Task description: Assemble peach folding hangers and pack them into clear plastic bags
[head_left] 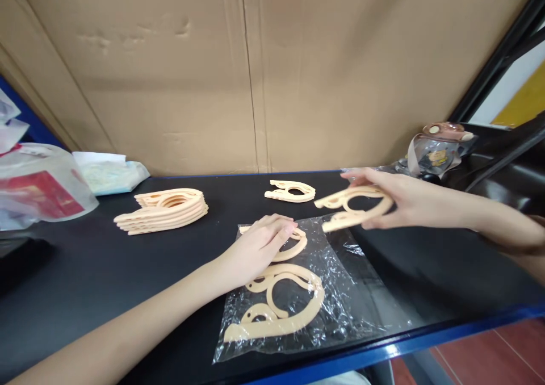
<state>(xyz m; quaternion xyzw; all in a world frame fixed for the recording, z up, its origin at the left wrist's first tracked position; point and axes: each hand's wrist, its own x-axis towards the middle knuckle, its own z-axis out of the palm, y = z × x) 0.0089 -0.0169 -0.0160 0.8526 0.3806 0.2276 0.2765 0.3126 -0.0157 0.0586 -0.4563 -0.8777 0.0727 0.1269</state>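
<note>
My right hand [377, 197], thumb and fingers closed around its rounded end, holds a beige folded travel hanger [336, 221] raised above the table. My left hand [261, 246] lies over a second folded hanger [298, 249] at the far part of a clear plastic bag [353, 294], its fingers closed down on it. Nearer to me, a third folded hanger [293, 319] lies flat in the bag. One more folded hanger [293, 191] rests by itself behind the bag. To the left stands a stack of several folded hangers [164, 214].
The black table [170, 288] has a blue front edge. A tall cardboard sheet [170, 78] closes off the back. At the left are a translucent plastic container [46, 186] and a white packet [110, 172]; at the right back stands a clear bottle with a brown lid [438, 149].
</note>
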